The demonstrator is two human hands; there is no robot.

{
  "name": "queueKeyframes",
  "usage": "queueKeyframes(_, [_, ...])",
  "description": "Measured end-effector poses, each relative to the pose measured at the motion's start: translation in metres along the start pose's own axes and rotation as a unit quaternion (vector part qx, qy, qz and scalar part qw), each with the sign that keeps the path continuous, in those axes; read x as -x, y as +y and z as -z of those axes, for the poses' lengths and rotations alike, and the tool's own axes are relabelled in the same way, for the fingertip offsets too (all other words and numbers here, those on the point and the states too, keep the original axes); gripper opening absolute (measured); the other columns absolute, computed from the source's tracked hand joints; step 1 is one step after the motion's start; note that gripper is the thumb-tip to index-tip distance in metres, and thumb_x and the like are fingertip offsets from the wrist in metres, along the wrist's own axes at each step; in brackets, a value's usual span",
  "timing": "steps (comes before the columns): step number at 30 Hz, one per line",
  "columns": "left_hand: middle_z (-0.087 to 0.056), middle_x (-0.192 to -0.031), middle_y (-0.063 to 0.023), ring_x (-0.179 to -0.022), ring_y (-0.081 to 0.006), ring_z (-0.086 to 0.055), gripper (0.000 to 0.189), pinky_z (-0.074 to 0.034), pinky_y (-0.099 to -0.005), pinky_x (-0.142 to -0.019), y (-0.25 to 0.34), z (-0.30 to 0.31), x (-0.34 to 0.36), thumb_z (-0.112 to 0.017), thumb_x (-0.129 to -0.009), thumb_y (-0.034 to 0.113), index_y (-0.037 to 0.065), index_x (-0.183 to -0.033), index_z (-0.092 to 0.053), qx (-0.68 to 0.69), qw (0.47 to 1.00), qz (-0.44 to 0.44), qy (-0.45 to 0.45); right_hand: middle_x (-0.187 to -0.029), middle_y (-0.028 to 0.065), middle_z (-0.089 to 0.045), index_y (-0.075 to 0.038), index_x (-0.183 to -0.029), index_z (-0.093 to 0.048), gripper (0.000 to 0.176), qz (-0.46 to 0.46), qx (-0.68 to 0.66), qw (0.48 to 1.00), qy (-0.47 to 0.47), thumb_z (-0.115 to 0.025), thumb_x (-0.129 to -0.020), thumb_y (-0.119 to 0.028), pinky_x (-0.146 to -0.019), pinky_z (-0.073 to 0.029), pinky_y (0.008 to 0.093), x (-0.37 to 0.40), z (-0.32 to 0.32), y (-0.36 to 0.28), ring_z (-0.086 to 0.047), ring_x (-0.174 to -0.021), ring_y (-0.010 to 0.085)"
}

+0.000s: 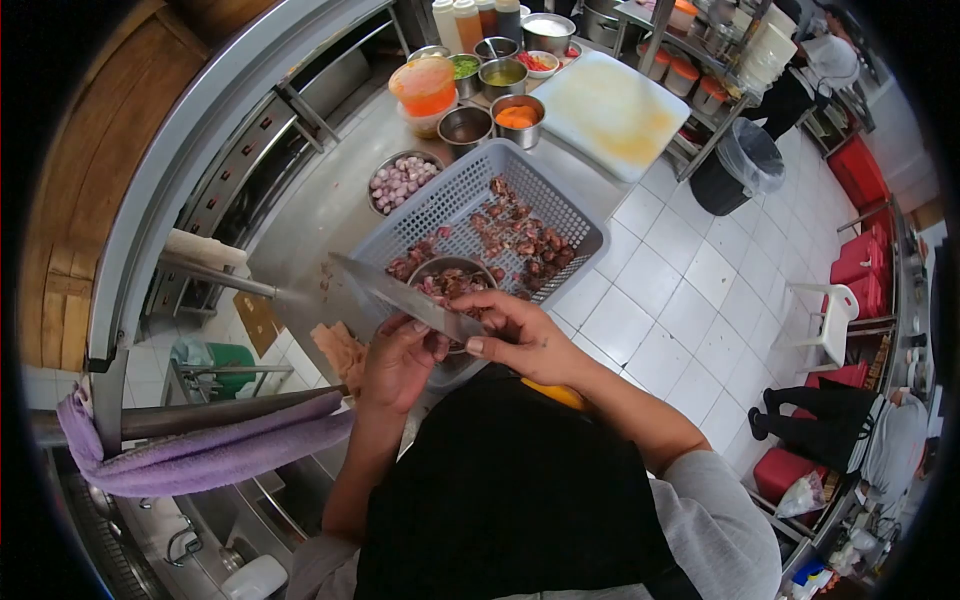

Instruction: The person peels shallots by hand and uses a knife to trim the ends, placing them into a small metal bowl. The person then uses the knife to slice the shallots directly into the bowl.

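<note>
A broad-bladed knife (395, 297) is in my right hand (522, 338), its blade slanting up to the left. Close to the blade, my left hand (398, 362) has its fingers closed in a pinch; what they hold, if anything, is hidden. Under both hands is a round metal bowl (418, 272) with reddish-brown shallot peelings in it. That bowl stands inside a grey perforated basket (583, 215), where unpeeled shallots (545, 255) and loose skins lie. Beyond the basket's left corner is a metal bowl of peeled shallots (402, 182).
Behind the basket stand an orange-filled container (422, 88), several metal pots and sauce bottles (467, 25). A white cutting board (610, 110) lies at the back right. A purple towel (210, 445) hangs at left. Another person (825, 420) stands at far right.
</note>
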State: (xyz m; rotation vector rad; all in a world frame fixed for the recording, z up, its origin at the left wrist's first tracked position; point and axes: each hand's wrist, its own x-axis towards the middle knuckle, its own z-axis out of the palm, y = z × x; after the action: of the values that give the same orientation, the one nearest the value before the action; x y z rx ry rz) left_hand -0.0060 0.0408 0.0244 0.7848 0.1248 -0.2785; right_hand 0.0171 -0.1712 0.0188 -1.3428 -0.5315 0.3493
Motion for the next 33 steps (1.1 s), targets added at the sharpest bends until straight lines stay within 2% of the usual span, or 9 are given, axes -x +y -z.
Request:
queueKeyframes(2, [-0.066,-0.109,-0.0089,-0.090,-0.0177,-0.062,0.031,-0.049,-0.0315,-0.070,0.001,-0.004,0.000,-0.062,-0.092,0.007,-0.001,-0.122,-0.060,-0.005,1.000,-0.013,0.012,-0.068,-0.0046,-0.039,-0.008,-0.138,-0.047,0.054,-0.067,-0.120,0.991,-0.002,-0.070,-0.090,-0.014,-0.060,-0.037,0.0228,0.002,-0.002,-0.004,-0.039,-0.063,0.0049])
queueKeyframes(6, [-0.066,-0.111,-0.0096,-0.091,-0.0183,-0.063,0.032,-0.049,-0.0322,-0.071,-0.001,-0.007,-0.002,-0.063,-0.092,0.007,-0.001,-0.123,-0.060,-0.005,0.998,-0.017,0.063,-0.069,-0.0025,-0.044,-0.009,-0.137,-0.048,0.053,-0.022,-0.024,0.999,-0.014,-0.070,-0.089,-0.014,-0.059,-0.037,0.0245,0.005,-0.002,-0.013,-0.041,-0.063,0.0056])
queueKeyframes(10, [-0.066,-0.114,-0.0105,-0.096,-0.0198,-0.064,0.032,-0.051,-0.0340,-0.074,-0.004,0.003,-0.001,-0.063,-0.092,0.007,0.000,-0.123,-0.059,-0.005,0.999,-0.022,0.038,-0.067,0.0002,-0.047,-0.009,-0.137,-0.048,0.054,-0.005,0.027,1.000,-0.011,-0.071,-0.089,-0.016,-0.057,-0.036,0.0262,0.004,-0.003,-0.013,-0.043,-0.061,0.0070])
queueKeyframes(12, [-0.066,-0.114,-0.0122,-0.105,-0.0226,-0.064,0.032,-0.052,-0.0390,-0.092,-0.002,0.008,0.000,-0.060,-0.093,0.007,-0.003,-0.123,-0.058,-0.029,0.999,-0.019,-0.017,-0.066,0.0010,-0.048,-0.010,-0.137,-0.048,0.054,0.006,0.056,0.998,-0.010,-0.071,-0.089,-0.016,-0.056,-0.036,0.0266,0.003,-0.003,-0.009,-0.044,-0.060,0.0076])
queueKeyframes(15, [-0.066,-0.114,-0.0124,-0.106,-0.0238,-0.064,0.034,-0.051,-0.0402,-0.095,-0.001,0.001,0.004,-0.061,-0.091,0.003,-0.004,-0.123,-0.058,-0.055,0.998,-0.036,0.008,-0.064,0.0012,-0.049,-0.010,-0.137,-0.049,0.054,0.045,0.040,0.998,0.009,-0.071,-0.089,-0.018,-0.055,-0.036,0.0273,0.003,-0.004,-0.006,-0.045,-0.059,0.0088])
queueKeyframes(17, [-0.065,-0.114,-0.0128,-0.106,-0.0238,-0.064,0.034,-0.051,-0.0405,-0.095,0.000,-0.002,0.004,-0.062,-0.090,0.002,-0.004,-0.123,-0.058,-0.059,0.997,-0.042,0.020,-0.064,0.0023,-0.051,-0.010,-0.137,-0.049,0.054,-0.002,0.071,0.997,-0.013,-0.071,-0.089,-0.019,-0.055,-0.037,0.0277,0.005,0.000,-0.015,-0.048,-0.058,0.0096])
queueKeyframes(25, [-0.066,-0.112,-0.0147,-0.103,-0.0235,-0.065,0.032,-0.052,-0.0395,-0.095,0.004,-0.017,0.007,-0.062,-0.088,-0.002,-0.006,-0.121,-0.060,-0.121,0.989,-0.076,0.028,-0.063,0.0019,-0.052,-0.010,-0.136,-0.050,0.053,0.005,0.083,0.997,0.003,-0.072,-0.089,-0.020,-0.054,-0.037,0.0274,0.007,-0.002,-0.013,-0.049,-0.057,0.0091])
queueKeyframes(27, [-0.067,-0.108,-0.0138,-0.094,-0.0213,-0.066,0.031,-0.054,-0.0335,-0.076,0.006,-0.023,0.009,-0.062,-0.087,-0.005,-0.006,-0.118,-0.061,-0.169,0.983,-0.062,0.033,-0.063,0.0017,-0.052,-0.011,-0.135,-0.050,0.052,0.025,0.083,0.996,0.013,-0.071,-0.089,-0.019,-0.054,-0.037,0.0272,0.006,-0.003,-0.006,-0.049,-0.057,0.0087])
queueKeyframes(33, [-0.068,-0.106,-0.0125,-0.094,-0.0198,-0.066,0.031,-0.053,-0.0314,-0.080,0.005,-0.022,0.007,-0.063,-0.085,-0.007,-0.005,-0.116,-0.063,-0.179,0.977,-0.090,0.075,-0.061,0.0002,-0.046,-0.010,-0.135,-0.049,0.052,0.031,0.057,0.998,-0.004,-0.071,-0.089,-0.017,-0.054,-0.034,0.0267,0.006,-0.003,-0.015,-0.043,-0.055,0.0081])
